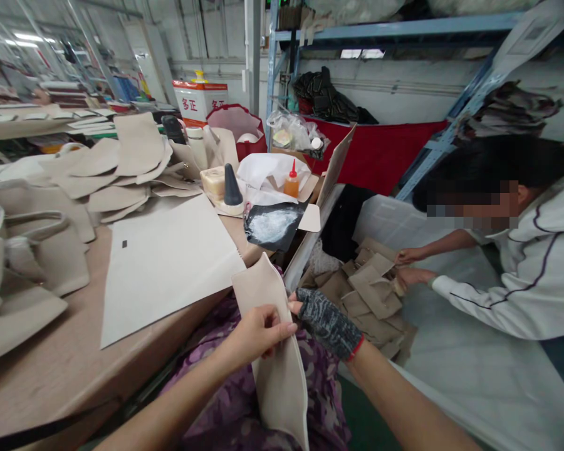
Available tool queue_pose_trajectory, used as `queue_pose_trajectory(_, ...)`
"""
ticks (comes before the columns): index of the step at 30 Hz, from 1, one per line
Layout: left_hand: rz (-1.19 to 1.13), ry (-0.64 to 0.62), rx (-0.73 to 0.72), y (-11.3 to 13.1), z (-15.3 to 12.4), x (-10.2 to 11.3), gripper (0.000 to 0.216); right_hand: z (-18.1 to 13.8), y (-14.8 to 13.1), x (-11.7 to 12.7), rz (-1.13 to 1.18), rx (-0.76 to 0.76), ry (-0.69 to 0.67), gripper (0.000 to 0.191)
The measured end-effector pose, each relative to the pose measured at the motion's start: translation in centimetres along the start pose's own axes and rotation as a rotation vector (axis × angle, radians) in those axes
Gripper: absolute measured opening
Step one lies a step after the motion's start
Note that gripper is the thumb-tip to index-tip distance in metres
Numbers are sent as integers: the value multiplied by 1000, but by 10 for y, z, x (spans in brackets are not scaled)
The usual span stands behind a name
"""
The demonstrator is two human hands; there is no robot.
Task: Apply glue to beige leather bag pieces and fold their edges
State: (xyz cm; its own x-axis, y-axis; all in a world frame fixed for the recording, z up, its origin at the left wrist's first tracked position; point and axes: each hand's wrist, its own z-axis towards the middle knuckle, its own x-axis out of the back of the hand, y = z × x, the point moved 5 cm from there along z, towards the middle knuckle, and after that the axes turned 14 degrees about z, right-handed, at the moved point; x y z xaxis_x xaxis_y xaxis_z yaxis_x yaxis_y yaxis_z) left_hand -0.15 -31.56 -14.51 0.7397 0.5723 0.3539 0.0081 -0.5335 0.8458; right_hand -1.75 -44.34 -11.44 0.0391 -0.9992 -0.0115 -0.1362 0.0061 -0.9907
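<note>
The left hand (pixel 258 332) pinches a beige panel (pixel 275 351) at its middle, and the gloved right hand (pixel 326 322) grips the same panel's right edge; it stands upright over the lap, just off the desk's (pixel 51 369) near edge. A co-worker's hands (pixel 411 266) rest on scraps (pixel 371 294) beyond the right edge.

Beige felt piece (pixel 272 351), curved top edge, held upright over lap beside table edge
</note>
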Motion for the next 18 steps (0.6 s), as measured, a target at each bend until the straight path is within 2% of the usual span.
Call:
queue_pose_trajectory(7,-85,-40,-43,-5,2,-8,44,-10,24,4,163,-125,-25,23)
queue_pose_trajectory(12,-80,-54,-36,-8,6,-12,43,-21,27,12,94,-128,-68,24)
queue_pose_trajectory(15,-53,-47,-2,-8,5,-12,46,-25,26,11,100,-186,-120,24)
queue_pose_trajectory(18,5,-26,28,-8,4,-11,50,-26,25,10,45,-181,-121,19)
